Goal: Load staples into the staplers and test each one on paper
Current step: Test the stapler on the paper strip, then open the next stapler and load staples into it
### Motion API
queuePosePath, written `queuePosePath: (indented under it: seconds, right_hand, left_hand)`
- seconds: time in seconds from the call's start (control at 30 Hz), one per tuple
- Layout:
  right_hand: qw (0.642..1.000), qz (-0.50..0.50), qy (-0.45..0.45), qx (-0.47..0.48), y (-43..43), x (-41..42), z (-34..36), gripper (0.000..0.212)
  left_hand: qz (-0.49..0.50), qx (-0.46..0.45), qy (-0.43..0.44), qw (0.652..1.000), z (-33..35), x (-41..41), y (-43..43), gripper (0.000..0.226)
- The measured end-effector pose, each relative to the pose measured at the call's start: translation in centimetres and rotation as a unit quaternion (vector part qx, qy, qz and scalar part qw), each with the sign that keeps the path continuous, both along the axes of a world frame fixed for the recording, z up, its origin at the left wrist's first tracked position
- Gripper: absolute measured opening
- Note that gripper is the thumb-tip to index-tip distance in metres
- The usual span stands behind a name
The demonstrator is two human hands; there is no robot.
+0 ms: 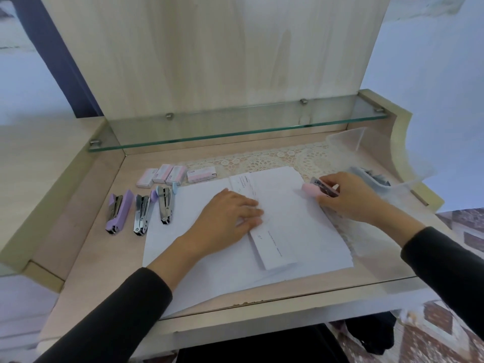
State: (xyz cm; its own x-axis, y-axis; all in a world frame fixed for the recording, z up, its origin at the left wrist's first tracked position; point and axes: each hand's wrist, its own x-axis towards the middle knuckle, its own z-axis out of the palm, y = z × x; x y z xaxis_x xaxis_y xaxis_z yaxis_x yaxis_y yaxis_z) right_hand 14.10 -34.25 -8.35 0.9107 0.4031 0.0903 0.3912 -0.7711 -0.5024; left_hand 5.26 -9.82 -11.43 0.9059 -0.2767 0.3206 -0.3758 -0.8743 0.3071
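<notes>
Pale wooden tabletop (86, 247) carrying white paper sheets (301, 226) — left grip (226, 218) pressing flat on them, fingers spread; right grip (351, 197) pinching pink metal stapler (311, 189) at paper edge.

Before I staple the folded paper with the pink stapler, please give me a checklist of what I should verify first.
1. Pink stapler in hand: ok, the right hand grips it.
2. Folded paper held still: ok, the left hand presses flat on it.
3. Paper inside the stapler's mouth: cannot tell, the hand hides it.
4. Staples loaded: cannot tell.
5. Left hand away from the stapler: ok, they are apart.
6. Row of three open staplers off the paper stack: ok, it lies to the left.
</notes>
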Motion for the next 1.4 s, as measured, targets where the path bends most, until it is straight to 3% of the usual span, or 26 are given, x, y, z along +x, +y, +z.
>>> queuePosePath:
  seconds: [0.13,0.27,0.47,0.67,0.83,0.93,1.07,1.13,1.23,1.4]
  right_hand:
    - [0.997,-0.046,-0.062,-0.017,0.7,0.1,0.2,0.032]
    - [0.989,-0.085,-0.104,-0.067,1.6,0.2,0.7,0.027]
    - [0.983,-0.105,-0.102,-0.107,2.6,0.9,0.7,0.029]
    - [0.984,-0.11,-0.077,-0.113,3.0,1.1,0.4,0.03]
    - [0.985,-0.091,-0.109,-0.096,3.2,0.4,0.9,0.037]
    - [0.989,-0.037,-0.129,-0.061,4.1,-1.0,1.7,0.042]
    - [0.99,0.04,-0.119,-0.061,5.6,-2.9,2.0,0.038]
    - [0.988,0.075,-0.116,-0.062,6.2,-3.7,1.6,0.036]
    - [0.985,0.118,-0.114,-0.057,7.1,-4.7,1.0,0.033]
    - [0.975,0.18,-0.097,-0.092,8.2,-5.4,-0.4,0.036]
  left_hand:
    - [0.02,0.058,0.032,0.998,-0.6,-0.8,-0.3,0.054]
    - [0.022,0.073,0.016,0.997,-1.4,-1.1,-0.7,0.051]
    - [0.045,0.024,0.029,0.998,-1.2,-1.3,-1.2,0.059]
    - [0.05,0.041,0.03,0.997,-1.5,-1.4,-1.2,0.063]
    - [0.049,0.03,-0.013,0.998,-1.3,-1.7,-1.4,0.048]
    - [0.056,-0.014,-0.063,0.996,-1.2,-1.8,-1.5,0.035]
    - [0.069,-0.121,-0.04,0.989,0.3,-2.4,-0.8,0.014]
    - [0.088,-0.164,-0.032,0.982,1.2,-2.9,0.2,0.026]
    - [0.159,-0.213,-0.028,0.964,2.6,-3.8,2.0,0.036]
    - [0.276,-0.276,-0.027,0.92,3.4,-5.0,5.8,0.01]
